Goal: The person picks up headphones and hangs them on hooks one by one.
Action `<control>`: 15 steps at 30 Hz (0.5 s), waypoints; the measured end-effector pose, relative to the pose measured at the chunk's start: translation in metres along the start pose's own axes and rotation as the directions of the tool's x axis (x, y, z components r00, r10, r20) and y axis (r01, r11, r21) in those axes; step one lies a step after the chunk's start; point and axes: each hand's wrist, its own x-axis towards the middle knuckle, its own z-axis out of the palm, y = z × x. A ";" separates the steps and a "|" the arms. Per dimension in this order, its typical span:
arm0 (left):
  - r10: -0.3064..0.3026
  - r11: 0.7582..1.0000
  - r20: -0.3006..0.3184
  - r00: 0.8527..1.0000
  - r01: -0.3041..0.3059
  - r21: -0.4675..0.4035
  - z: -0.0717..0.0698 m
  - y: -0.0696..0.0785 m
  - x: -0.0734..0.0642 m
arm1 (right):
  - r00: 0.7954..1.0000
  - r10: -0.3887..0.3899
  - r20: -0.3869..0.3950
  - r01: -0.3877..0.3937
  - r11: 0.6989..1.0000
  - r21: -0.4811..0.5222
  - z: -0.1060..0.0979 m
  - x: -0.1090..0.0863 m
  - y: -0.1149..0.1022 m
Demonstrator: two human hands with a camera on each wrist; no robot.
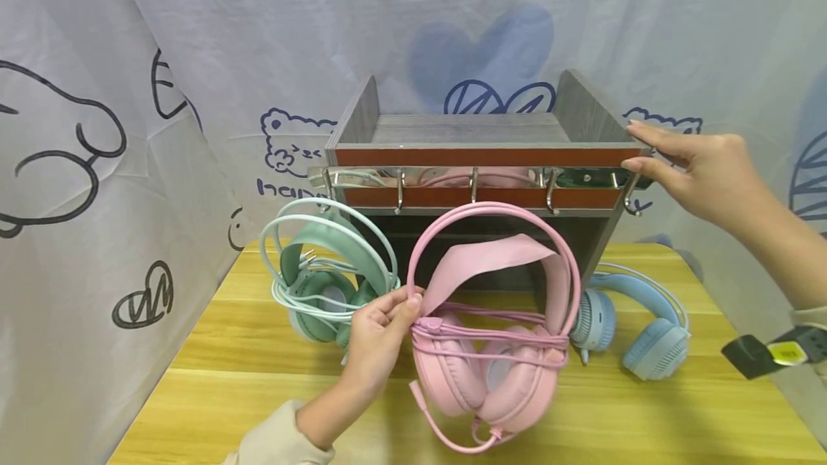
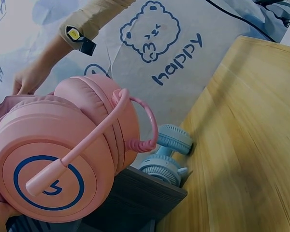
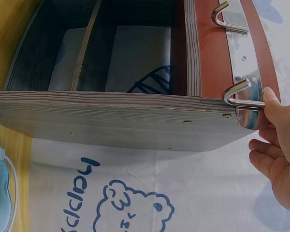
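My left hand (image 1: pixel 380 336) pinches the left side of the pink headset's (image 1: pixel 494 210) headband between thumb and fingers. The headset hangs upright in front of the grey wooden rack (image 1: pixel 478 131), its cable wound around it and its microphone boom at the bottom. In the left wrist view its round earcup (image 2: pixel 50 179) fills the near left. At the rack's upper right corner my right hand (image 1: pixel 701 163) holds the end, thumb by the metal hook rail (image 3: pixel 249 113). Several silver hooks (image 1: pixel 474 184) line the front, the middle ones partly above the pink headband.
A green headset (image 1: pixel 323 300) with wound white-green cable is at the rack's left. On the right a light blue headset (image 1: pixel 655 346) lies on the yellow wooden table (image 1: pixel 245 393). A patterned cloth (image 1: pixel 362 27) hangs behind. A dark band with a yellow tag (image 1: pixel 785 352) circles the right wrist.
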 end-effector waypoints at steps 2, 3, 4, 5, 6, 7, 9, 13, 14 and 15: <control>0.001 1.000 -0.002 1.000 -0.001 -0.004 0.000 -0.001 0.000 | 1.000 -0.007 -0.004 0.007 1.000 -0.002 0.000 0.000 0.000; 0.002 1.000 -0.004 1.000 -0.002 -0.006 0.000 -0.001 0.001 | 1.000 -0.011 -0.004 0.011 1.000 -0.005 0.000 0.000 0.000; 0.004 1.000 -0.006 1.000 -0.004 -0.007 0.000 -0.001 0.001 | 1.000 -0.013 -0.005 0.013 1.000 -0.009 0.000 0.000 0.000; 0.006 1.000 -0.007 1.000 -0.006 -0.008 0.001 -0.002 0.001 | 1.000 -0.013 -0.005 0.013 1.000 -0.011 0.000 0.000 0.000; 0.008 1.000 -0.009 1.000 -0.008 -0.009 0.001 -0.002 0.001 | 1.000 -0.011 -0.004 0.011 1.000 -0.009 0.000 0.000 0.000; 0.010 1.000 -0.013 1.000 -0.011 -0.008 0.001 -0.003 0.001 | 1.000 -0.010 -0.003 0.010 1.000 -0.010 0.000 0.000 0.000; 0.017 1.000 -0.019 1.000 -0.017 -0.007 0.001 -0.004 0.001 | 1.000 -0.004 0.000 0.004 1.000 -0.006 0.000 0.000 0.000; 0.033 0.999 -0.031 0.999 -0.033 0.006 0.001 -0.006 0.002 | 1.000 0.010 0.005 -0.010 1.000 -0.013 0.000 -0.001 -0.001; 0.036 0.999 -0.033 0.999 -0.036 0.009 0.001 -0.007 0.002 | 1.000 0.015 0.009 -0.015 1.000 -0.020 0.001 -0.001 -0.001; 0.038 0.999 -0.035 0.999 -0.037 0.014 0.001 -0.008 0.002 | 1.000 0.019 0.012 -0.018 1.000 -0.024 0.001 -0.001 -0.001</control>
